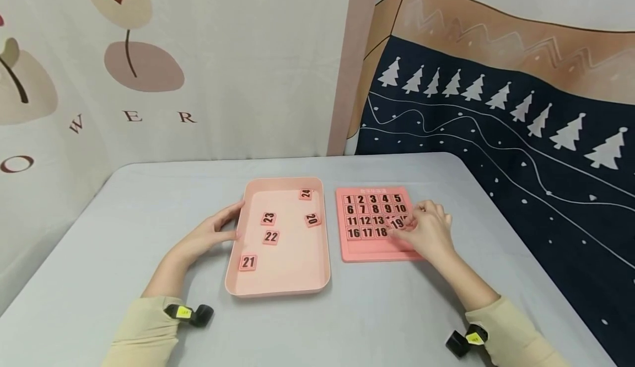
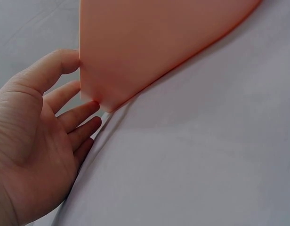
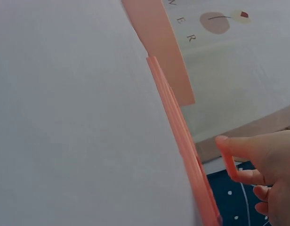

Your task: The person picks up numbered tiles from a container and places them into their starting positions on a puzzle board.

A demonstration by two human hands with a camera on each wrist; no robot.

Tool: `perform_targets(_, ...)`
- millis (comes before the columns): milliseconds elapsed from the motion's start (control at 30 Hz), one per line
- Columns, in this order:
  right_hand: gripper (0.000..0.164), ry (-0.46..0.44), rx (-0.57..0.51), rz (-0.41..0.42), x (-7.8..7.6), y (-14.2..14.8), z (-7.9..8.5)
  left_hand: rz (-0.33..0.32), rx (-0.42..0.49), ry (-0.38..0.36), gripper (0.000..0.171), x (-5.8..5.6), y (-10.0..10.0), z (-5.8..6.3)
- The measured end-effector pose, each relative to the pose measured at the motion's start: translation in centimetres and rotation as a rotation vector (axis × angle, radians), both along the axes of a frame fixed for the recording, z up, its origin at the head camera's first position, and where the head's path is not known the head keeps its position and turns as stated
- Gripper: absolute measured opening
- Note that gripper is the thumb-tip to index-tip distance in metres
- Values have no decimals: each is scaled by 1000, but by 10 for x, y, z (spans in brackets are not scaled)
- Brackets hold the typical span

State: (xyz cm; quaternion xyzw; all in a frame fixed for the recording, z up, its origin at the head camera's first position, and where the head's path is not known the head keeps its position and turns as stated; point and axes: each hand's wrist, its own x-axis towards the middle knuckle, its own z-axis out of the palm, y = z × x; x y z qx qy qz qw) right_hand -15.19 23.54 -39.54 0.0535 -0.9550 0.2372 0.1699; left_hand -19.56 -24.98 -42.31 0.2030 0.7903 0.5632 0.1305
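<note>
My right hand (image 1: 430, 233) pinches the number tile 19 (image 1: 397, 223) between thumb and fingertips, tilted just over the pink number board (image 1: 382, 249). In the right wrist view this tile (image 3: 228, 160) appears edge-on, apart from the board (image 3: 175, 122). Rows of tiles from 1 to 18 lie in the board; the tile and hand partly cover the right end of the third row. My left hand (image 1: 214, 231) touches the left side of a light pink tray (image 1: 278, 286), fingers extended. In the left wrist view, thumb and fingertips rest against the tray's outer wall (image 2: 149, 42).
Loose in the tray lie tiles 21 (image 1: 248, 263), 22 (image 1: 270, 237), 23 (image 1: 268, 219), 20 (image 1: 312, 220) and 24 (image 1: 305, 194). A grey-white cloth covers the table (image 1: 297, 334). Printed curtains hang behind it and at the right.
</note>
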Motion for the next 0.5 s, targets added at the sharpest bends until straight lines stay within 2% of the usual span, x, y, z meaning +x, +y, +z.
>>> perform_targets(233,44,-48,56,-36,2,2,-8,2,-4,-1,73,0,0,0)
perform_targets(500,42,-94,73,-50,3,-1,-11,8,-13,7,72,0,-1,-1)
